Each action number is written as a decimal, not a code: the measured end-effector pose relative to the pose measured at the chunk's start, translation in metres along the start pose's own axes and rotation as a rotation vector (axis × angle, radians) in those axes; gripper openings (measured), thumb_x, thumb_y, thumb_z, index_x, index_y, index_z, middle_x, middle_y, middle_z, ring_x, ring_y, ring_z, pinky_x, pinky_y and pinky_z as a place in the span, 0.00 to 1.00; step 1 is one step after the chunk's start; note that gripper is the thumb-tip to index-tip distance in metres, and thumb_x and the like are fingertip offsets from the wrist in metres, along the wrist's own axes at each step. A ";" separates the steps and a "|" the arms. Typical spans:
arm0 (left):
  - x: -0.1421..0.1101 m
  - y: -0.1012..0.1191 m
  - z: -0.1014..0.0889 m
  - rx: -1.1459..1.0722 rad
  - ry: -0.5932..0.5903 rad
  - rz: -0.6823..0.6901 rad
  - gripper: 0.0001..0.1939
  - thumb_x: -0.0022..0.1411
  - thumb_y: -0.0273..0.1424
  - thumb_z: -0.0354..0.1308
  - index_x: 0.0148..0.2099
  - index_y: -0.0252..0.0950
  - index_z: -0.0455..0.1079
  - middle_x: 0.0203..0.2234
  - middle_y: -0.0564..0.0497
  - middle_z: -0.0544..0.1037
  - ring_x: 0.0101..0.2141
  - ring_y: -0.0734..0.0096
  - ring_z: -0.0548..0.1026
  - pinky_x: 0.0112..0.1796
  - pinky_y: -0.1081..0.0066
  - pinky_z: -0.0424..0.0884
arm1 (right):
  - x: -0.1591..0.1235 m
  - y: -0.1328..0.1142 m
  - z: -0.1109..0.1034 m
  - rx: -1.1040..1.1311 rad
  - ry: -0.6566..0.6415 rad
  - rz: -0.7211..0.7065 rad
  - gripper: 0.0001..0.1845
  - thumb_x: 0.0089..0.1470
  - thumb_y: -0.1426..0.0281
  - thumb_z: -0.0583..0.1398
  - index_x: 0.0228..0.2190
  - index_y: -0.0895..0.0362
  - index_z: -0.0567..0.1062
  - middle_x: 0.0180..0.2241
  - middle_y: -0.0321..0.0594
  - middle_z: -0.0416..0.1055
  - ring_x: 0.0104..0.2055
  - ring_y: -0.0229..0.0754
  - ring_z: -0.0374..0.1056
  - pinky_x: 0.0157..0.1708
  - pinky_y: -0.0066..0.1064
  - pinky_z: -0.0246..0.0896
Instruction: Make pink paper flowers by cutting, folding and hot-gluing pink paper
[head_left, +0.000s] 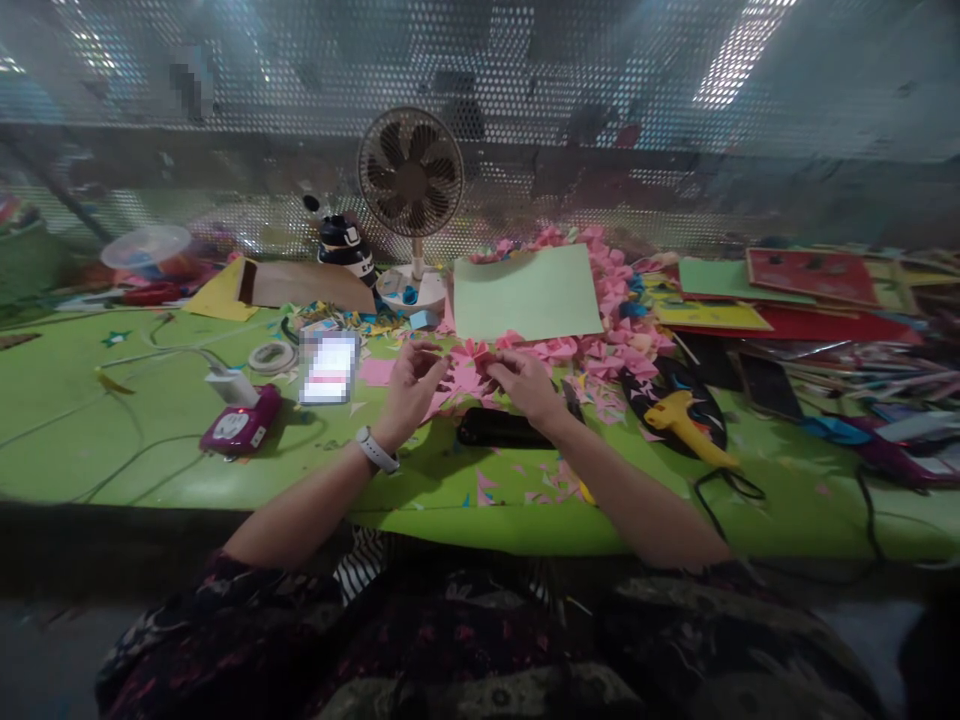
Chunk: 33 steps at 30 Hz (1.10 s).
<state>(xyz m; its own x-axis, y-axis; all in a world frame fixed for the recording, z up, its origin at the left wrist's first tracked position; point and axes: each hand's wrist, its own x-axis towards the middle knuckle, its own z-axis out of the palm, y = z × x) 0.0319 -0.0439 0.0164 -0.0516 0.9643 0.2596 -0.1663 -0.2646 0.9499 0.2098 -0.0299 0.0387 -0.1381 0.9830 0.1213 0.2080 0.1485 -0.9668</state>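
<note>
Pink paper pieces (466,382) lie on the green tabletop between my two hands. My right hand (523,384) pinches the edge of a small folded pink paper flower (471,352) between thumb and fingers. Curved beside its left side is my left hand (411,388), thumb and fingers apart, with a white watch on the wrist. Whether the left fingertips touch the paper is hard to see. Just below the hands lies a black phone (499,428), partly behind my right forearm. A pale green sheet (526,295) leans on a heap of pink paper flowers (609,270).
A small fan (412,180) and a dark bottle (346,250) stand at the back. Left are a lit phone (330,368), a tape roll (271,357) and a purple power socket (240,425) with cables. A yellow glue gun (686,425) lies right. Paper scraps (540,485) litter the front.
</note>
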 end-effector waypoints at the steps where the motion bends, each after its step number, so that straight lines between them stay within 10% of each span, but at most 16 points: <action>1: -0.001 0.001 0.000 0.049 -0.010 0.062 0.17 0.56 0.39 0.66 0.42 0.37 0.65 0.27 0.55 0.74 0.26 0.76 0.74 0.28 0.74 0.72 | 0.001 0.002 0.000 -0.013 0.013 -0.006 0.06 0.49 0.69 0.60 0.25 0.58 0.76 0.21 0.35 0.73 0.21 0.36 0.69 0.24 0.28 0.67; 14: -0.003 -0.003 -0.001 0.402 -0.028 0.334 0.06 0.58 0.32 0.64 0.37 0.35 0.73 0.30 0.50 0.75 0.28 0.74 0.72 0.30 0.73 0.69 | -0.008 0.008 0.004 -0.273 -0.046 -0.214 0.12 0.55 0.61 0.60 0.25 0.55 0.75 0.24 0.39 0.75 0.26 0.43 0.70 0.26 0.33 0.66; 22: 0.002 -0.004 -0.007 0.650 -0.076 0.531 0.06 0.64 0.32 0.58 0.38 0.37 0.76 0.31 0.47 0.76 0.32 0.68 0.72 0.33 0.69 0.67 | -0.002 0.008 -0.005 -0.404 0.200 -0.534 0.09 0.55 0.66 0.59 0.38 0.55 0.73 0.41 0.47 0.73 0.44 0.49 0.70 0.43 0.41 0.68; 33: 0.000 0.001 -0.009 0.728 -0.148 0.584 0.09 0.67 0.34 0.55 0.40 0.38 0.77 0.32 0.45 0.77 0.33 0.66 0.72 0.35 0.67 0.67 | 0.004 0.022 -0.006 -0.616 0.127 -0.691 0.10 0.54 0.71 0.59 0.39 0.54 0.76 0.51 0.50 0.70 0.57 0.52 0.64 0.58 0.48 0.59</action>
<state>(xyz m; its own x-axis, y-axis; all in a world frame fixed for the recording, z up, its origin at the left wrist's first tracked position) 0.0232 -0.0443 0.0163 0.2013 0.6846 0.7006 0.5048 -0.6854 0.5247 0.2196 -0.0225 0.0193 -0.3235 0.6540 0.6839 0.6007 0.7004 -0.3856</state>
